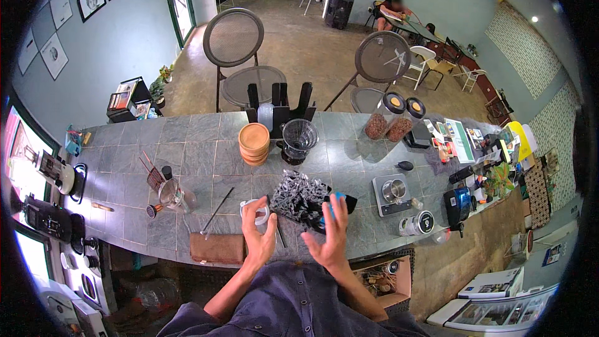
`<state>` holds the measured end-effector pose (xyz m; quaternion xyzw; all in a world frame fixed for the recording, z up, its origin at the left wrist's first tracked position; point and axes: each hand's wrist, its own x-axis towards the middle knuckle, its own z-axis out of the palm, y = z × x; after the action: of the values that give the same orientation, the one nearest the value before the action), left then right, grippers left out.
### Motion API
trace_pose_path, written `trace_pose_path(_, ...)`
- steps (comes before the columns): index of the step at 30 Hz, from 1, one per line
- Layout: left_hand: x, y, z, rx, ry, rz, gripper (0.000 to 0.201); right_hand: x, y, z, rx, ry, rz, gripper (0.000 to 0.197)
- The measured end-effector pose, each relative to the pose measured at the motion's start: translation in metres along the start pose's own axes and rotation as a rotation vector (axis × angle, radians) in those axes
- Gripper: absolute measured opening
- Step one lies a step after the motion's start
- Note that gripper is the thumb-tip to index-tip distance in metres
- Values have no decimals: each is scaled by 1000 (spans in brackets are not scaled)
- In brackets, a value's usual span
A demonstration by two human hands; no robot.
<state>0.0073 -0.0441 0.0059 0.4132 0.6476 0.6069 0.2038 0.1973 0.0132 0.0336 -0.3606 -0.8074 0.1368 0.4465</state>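
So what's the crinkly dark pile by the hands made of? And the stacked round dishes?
Crinkly pile: maybe thin plastic or paper, slightly shiny; its creased bits catch light. Stacked dishes: probably smooth wood, judging by their warm tan colour.

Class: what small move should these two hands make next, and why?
Probably bring the left hand and right hand inward to steady the dark crumpled heap: both look open, at either side of its near edge, with no grip on it visible.

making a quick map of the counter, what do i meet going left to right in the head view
Glass vessel, brown cloth, left hand, dark crumpled heap, right hand, scale, blue-and-black container.
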Motion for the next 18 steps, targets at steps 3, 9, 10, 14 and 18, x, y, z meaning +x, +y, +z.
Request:
trace_pose_path(3,-6,-10,6,-16,31,50,56,-21,14,18,-105,-171,6,85)
trace_pose_path(9,-11,-21,10,-179,-139,74,103,-24,12,16,37,84,34,127)
trace_pose_path(10,-10,-24,13,-178,-140,78,103,-24,14,18,38,88,33,127)
trace_pose_path(14,1,-48,37,-432,-141,-59,88,-21,31,46,180,38,145,147)
trace_pose_path(18,13,-64,47,-425,-200,14,91,-6,48,76,268,59,159,146)
